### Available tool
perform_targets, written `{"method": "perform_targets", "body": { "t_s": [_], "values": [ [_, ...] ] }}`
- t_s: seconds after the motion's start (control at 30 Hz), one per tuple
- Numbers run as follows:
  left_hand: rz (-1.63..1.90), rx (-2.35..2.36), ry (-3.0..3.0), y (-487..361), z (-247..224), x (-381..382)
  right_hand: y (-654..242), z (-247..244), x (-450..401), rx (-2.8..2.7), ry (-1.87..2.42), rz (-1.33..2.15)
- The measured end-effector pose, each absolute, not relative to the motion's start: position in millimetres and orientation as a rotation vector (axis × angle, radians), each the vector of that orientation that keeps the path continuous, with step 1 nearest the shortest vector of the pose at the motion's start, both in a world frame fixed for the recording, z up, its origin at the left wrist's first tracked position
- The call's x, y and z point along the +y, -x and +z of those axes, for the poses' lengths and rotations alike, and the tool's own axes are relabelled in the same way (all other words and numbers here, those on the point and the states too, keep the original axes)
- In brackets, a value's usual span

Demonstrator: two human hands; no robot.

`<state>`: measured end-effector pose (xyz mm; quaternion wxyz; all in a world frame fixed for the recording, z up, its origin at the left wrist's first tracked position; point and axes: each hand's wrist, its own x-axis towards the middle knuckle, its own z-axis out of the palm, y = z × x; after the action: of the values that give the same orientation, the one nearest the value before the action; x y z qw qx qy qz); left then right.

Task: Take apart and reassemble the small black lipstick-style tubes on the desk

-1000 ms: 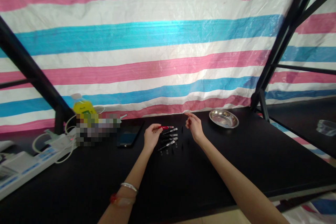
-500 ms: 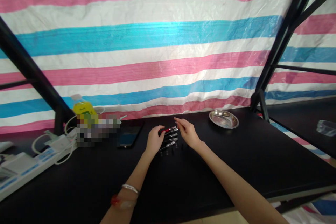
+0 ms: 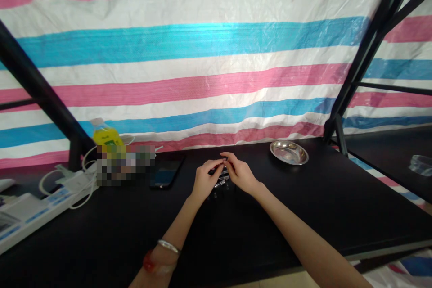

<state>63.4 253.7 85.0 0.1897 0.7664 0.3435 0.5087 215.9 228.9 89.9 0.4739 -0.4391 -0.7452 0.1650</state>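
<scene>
My two hands meet over a small row of pens on the black table. My left hand pinches one pen by its barrel, lifted a little above the others. My right hand has its fingertips closed on that pen's right end, touching the left fingertips. The held pen is mostly hidden by the fingers, so its colour does not show. Several tiny dark pen parts lie just in front of the row. A bracelet and a red band sit on my left wrist.
A shiny metal dish stands to the back right. A dark phone lies left of my hands, with a yellow bottle and a white power strip with cables beyond it. Black frame posts flank the table; a striped tarp hangs behind.
My right hand came in from the upper right to the pen held in my left hand. Both hands now grip it together, and its red barrel is covered.
</scene>
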Motion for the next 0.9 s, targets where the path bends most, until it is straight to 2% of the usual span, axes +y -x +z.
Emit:
{"method": "perform_targets", "body": {
  "t_s": [0.37,0.47,0.67,0.9],
  "values": [
    [1.349,0.919,-1.805,-67,90,253,-217,87,228,-1.773,0.985,0.468],
    [1.360,0.932,-1.707,-67,86,258,-219,85,230,-1.692,0.994,0.383],
    [1.516,1.098,-1.551,-57,74,273,-227,86,240,-1.189,1.207,0.111],
    [1.504,1.265,-1.635,-48,68,280,-246,61,267,-0.997,1.286,0.072]
  ]
}}
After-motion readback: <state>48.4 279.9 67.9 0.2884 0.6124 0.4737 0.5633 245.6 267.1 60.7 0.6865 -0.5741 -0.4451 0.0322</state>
